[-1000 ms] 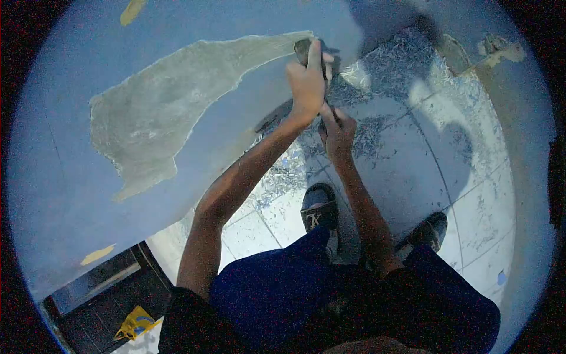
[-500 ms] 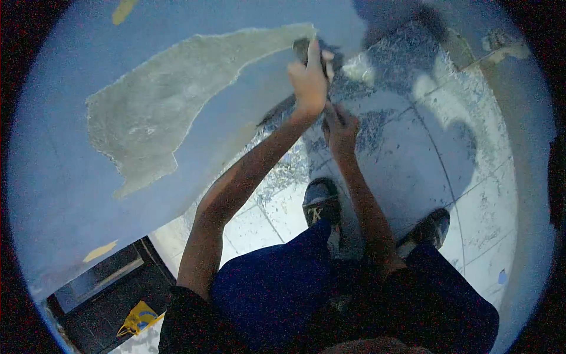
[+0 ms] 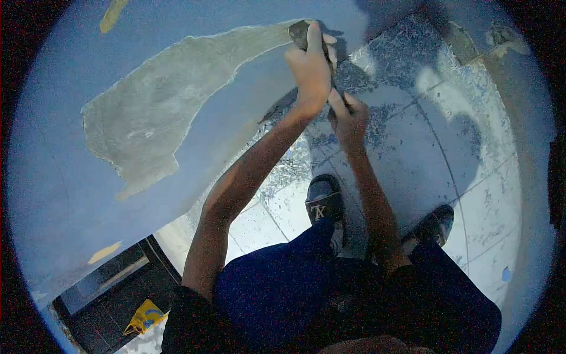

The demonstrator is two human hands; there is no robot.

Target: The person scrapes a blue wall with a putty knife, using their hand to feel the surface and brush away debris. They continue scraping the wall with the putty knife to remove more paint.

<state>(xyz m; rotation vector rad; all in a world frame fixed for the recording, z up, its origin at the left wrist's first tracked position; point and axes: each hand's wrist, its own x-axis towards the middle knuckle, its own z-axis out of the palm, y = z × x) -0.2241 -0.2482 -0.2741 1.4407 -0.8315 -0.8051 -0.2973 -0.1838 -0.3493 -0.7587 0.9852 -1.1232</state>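
My left hand [image 3: 309,76] is closed round the upper part of a dark scraper, with one finger stretched along it. The scraper's dark flat head [image 3: 299,34] lies against the blue-painted wall, at the upper right end of a bare grey patch [image 3: 153,109] with a ragged edge. My right hand [image 3: 351,121] grips the lower end of the same tool, just below my left wrist. Most of the handle is hidden by my fingers, so its full shape cannot be made out.
Pale floor tiles [image 3: 407,171] are littered with flakes and dust along the wall. My two shoes [image 3: 324,197] stand on them. At lower left are a dark doorway floor [image 3: 97,315] and a yellow bag [image 3: 144,317]. Another wall [image 3: 533,194] rises at the right.
My right hand has shifted slightly right with the handle end. The scraper head has moved slightly up and left on the wall and shows more clearly. Both hands keep their grip.
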